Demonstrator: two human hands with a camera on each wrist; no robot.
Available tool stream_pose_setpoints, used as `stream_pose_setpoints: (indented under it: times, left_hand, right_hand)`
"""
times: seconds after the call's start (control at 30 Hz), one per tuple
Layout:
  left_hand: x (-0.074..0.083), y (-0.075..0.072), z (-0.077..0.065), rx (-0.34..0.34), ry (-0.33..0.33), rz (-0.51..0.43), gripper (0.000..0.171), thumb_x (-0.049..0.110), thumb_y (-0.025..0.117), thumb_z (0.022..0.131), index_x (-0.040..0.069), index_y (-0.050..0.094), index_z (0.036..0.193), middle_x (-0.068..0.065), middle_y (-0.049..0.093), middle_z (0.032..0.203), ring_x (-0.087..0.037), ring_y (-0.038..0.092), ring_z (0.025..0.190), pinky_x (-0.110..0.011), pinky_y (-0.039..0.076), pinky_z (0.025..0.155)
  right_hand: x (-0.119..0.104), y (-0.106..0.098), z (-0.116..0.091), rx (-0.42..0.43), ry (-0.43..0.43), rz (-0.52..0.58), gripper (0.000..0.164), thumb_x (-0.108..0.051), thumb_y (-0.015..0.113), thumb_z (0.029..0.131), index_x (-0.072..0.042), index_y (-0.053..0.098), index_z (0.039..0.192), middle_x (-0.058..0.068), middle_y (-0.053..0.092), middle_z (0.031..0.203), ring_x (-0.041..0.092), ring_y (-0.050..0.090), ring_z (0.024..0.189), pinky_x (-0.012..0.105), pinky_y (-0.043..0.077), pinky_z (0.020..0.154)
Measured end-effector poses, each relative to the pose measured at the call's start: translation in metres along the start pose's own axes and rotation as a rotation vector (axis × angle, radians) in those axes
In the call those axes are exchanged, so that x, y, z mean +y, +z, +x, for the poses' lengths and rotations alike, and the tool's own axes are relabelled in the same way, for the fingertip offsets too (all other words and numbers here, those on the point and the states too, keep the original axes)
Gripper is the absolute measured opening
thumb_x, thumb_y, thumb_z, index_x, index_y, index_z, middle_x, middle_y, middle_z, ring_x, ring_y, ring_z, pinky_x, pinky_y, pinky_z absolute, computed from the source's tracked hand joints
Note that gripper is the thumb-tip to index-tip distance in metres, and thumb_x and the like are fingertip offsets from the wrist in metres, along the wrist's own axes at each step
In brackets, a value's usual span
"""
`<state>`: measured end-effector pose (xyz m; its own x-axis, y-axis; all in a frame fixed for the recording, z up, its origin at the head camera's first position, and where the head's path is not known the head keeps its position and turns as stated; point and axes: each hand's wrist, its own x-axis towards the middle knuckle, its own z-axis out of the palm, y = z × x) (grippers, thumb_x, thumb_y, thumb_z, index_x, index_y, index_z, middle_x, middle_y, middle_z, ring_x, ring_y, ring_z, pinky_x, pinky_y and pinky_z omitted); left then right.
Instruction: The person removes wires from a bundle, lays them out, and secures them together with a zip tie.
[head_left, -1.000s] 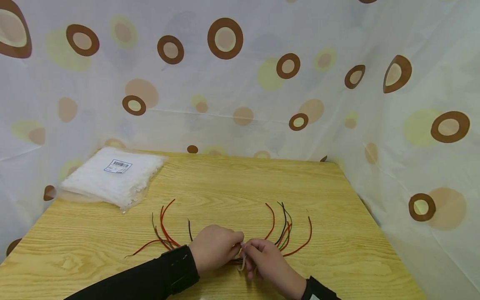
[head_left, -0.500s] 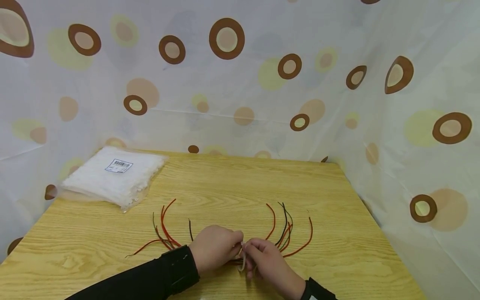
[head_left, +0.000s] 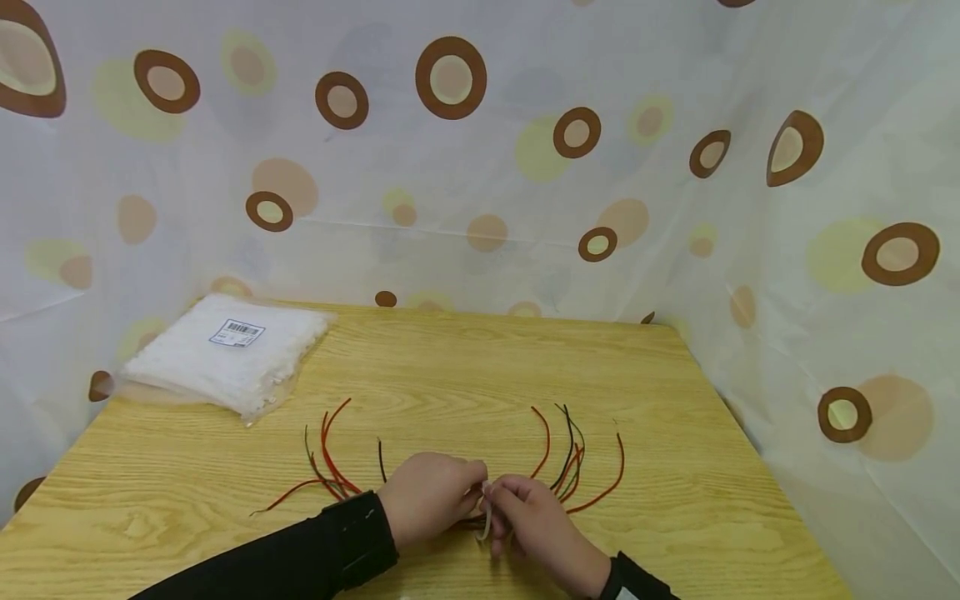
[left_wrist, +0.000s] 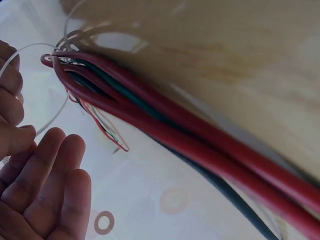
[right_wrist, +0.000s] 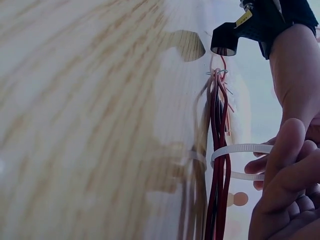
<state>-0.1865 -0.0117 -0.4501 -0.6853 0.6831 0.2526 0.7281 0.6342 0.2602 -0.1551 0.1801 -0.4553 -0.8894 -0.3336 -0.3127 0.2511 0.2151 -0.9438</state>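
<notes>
A white cable tie loops around a bundle of red, black and green wires. In the head view, my left hand pinches near the upper part of the tie, fingers bent in. Beside it, my right hand pinches the tie between thumb and forefinger, with part of the strap hanging below. The hands hide the middle of the bundle, and wire ends fan out on both sides. Thick red wires cross the left wrist view, the thin strap arching beside the fingers.
A clear plastic bag packed with white items lies at the back left of the wooden table. Farther along the bundle shows a small pale band. A patterned curtain encloses the back and sides.
</notes>
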Motion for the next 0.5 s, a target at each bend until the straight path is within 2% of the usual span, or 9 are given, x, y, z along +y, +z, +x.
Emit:
stream_pose_setpoints:
  times: [0.17, 0.33, 0.5]
  left_hand:
    - [0.0012, 0.0004, 0.0015, -0.025, -0.037, -0.008, 0.020, 0.018, 0.067, 0.093, 0.020, 0.057, 0.076, 0.013, 0.039, 0.058, -0.002, 0.034, 0.050, -0.018, 0.029, 0.048]
    - [0.0031, -0.0011, 0.0024, -0.037, -0.068, -0.035, 0.010, 0.018, 0.068, 0.092, 0.020, 0.065, 0.082, 0.015, 0.053, 0.063, 0.001, 0.041, 0.052, -0.017, 0.037, 0.050]
    - [0.0032, -0.0023, 0.0014, -0.028, -0.061, -0.048, 0.005, 0.018, 0.069, 0.092, 0.019, 0.068, 0.087, 0.014, 0.060, 0.067, 0.003, 0.045, 0.053, -0.017, 0.042, 0.052]
  right_hand:
    - [0.0003, 0.0010, 0.0006, 0.000, 0.001, -0.018, 0.042, -0.035, 0.053, 0.103, 0.004, 0.063, 0.091, 0.000, 0.058, 0.065, 0.015, 0.064, 0.057, 0.023, 0.037, 0.044]
    - [0.0010, 0.0016, 0.0013, -0.014, 0.006, -0.029, 0.040, -0.033, 0.052, 0.103, 0.003, 0.064, 0.090, 0.000, 0.059, 0.065, 0.015, 0.065, 0.058, 0.023, 0.038, 0.044]
    - [0.0000, 0.0003, 0.0019, -0.031, -0.002, -0.055, 0.038, -0.031, 0.052, 0.103, 0.002, 0.065, 0.090, 0.001, 0.060, 0.065, 0.014, 0.064, 0.057, 0.022, 0.039, 0.044]
